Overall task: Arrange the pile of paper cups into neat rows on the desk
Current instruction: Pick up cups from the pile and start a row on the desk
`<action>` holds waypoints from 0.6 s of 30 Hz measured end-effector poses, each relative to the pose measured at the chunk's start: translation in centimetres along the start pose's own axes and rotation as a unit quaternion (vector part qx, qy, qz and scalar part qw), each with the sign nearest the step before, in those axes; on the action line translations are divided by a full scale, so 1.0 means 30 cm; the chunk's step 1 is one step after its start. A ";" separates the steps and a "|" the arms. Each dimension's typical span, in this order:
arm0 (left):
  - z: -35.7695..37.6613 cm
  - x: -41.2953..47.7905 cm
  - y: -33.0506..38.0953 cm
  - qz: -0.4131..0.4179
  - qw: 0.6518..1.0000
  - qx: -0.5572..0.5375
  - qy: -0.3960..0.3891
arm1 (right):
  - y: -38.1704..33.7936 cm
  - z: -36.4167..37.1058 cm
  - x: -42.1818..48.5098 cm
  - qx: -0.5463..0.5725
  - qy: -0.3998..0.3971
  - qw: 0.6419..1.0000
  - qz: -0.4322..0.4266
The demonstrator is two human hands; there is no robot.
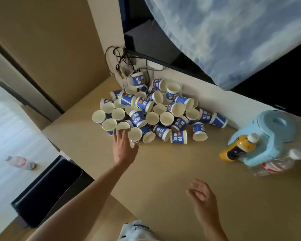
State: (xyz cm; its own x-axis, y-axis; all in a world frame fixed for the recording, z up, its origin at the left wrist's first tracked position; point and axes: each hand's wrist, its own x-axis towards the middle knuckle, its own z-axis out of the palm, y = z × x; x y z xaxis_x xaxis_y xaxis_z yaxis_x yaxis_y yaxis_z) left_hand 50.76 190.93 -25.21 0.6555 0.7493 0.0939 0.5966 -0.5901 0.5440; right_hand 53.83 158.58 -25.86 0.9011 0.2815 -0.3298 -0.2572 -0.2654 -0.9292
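Desk (163,171) surface is pale wood, set into a corner against a white wall, with a tan panel on its left. Pile of paper cups (146,110) occupies the far part of the desk toward that corner: blue-and-white cups, unsorted, some standing mouth-up, many on their sides, several leaning on one another, with no row formed. Tangle of cables (120,58) hangs at the wall just behind the pile, one cup resting against it. Patterned blue-and-white cloth (233,32) hangs across the upper right over dark furniture. At the right edge of the desk stand a light-blue jug (271,129), a yellow bottle (236,148) touching its near side, and a clear plastic bottle (271,166) lying beside them, all well apart from the pile. Below the desk's left edge a dark object (47,185) sits on a pale floor (10,136), where a further bottle (20,161) lies. Left hand (124,148) is extended to the near-left edge of the pile, fingers fairly straight and touching the cups there, with one upright cup (135,135) against its thumb side; blur prevents telling whether that cup is gripped. Right hand (204,195) hovers over bare desk nearer the person, fingers loosely spread, holding nothing.
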 end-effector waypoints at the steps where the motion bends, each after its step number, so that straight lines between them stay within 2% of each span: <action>1: -0.003 0.024 -0.022 -0.004 1.000 0.022 -0.005 | 0.003 0.011 -0.005 -0.008 -0.001 1.000 0.003; 4: -0.001 0.078 -0.066 0.008 0.998 0.066 -0.017 | 0.003 0.023 -0.014 -0.025 -0.006 1.000 0.008; 11: 0.047 0.126 -0.149 0.140 0.975 0.162 -0.057 | -0.006 -0.006 0.000 -0.064 0.009 0.998 0.018; 18: 0.040 0.090 -0.167 0.210 0.968 0.134 -0.036 | -0.038 0.036 0.011 -0.094 -0.004 0.995 0.015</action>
State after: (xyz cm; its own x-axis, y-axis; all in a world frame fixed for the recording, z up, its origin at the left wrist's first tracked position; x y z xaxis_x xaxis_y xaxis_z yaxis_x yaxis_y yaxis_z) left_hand 50.11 195.53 -28.69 0.8908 0.4099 0.1963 0.3637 -0.9019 0.2329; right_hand 54.06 159.98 -25.09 0.8913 0.2774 -0.3587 -0.2130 -0.4421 -0.8713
